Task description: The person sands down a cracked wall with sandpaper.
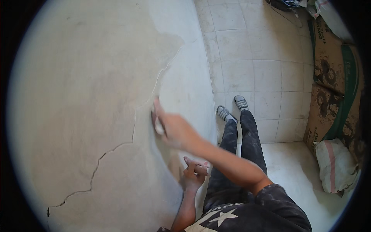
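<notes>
A jagged crack runs across the plastered wall, dark at the lower left and paler towards the upper right. My right hand is against the wall beside the paler stretch, its arm reaching across my body. Its fingers close around a small pale object, blurred and mostly hidden, with a dark edge towards the wall. Nearer my body, my left hand is raised with curled fingers and whitish dust on them. Whether it holds anything is unclear.
Pale floor tiles meet the wall along its base. My feet wear grey striped slides. On the right stand printed cardboard boxes and a white woven sack with a pink stripe. A cable lies at the top.
</notes>
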The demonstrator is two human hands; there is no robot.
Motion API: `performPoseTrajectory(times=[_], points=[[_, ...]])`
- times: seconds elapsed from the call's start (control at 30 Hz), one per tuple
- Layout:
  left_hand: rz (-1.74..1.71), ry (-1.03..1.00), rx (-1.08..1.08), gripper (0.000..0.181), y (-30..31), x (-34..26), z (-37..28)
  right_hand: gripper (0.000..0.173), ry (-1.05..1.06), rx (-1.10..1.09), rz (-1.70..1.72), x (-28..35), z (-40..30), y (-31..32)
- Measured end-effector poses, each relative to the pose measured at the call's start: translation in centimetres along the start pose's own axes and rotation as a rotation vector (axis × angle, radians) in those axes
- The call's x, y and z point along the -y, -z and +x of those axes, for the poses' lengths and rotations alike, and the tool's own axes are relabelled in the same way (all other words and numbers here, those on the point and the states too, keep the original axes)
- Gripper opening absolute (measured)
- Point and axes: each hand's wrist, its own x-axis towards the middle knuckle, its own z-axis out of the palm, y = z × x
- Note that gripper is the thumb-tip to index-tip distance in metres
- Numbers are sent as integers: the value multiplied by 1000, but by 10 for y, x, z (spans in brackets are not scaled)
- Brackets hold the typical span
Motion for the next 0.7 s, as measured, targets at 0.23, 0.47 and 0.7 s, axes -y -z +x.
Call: performPoseTrajectory(times=[0.23,0.47,0.7], points=[[5,-85,-24,29,5,-10,10,102,-96,5,16,6,5,-1],[229,-197,-41,44,5,21,8,93,-19,22,66,16,-21,-8],[108,328,196,62,10,-23,14,95,-33,-50,41,3,-14,-14]])
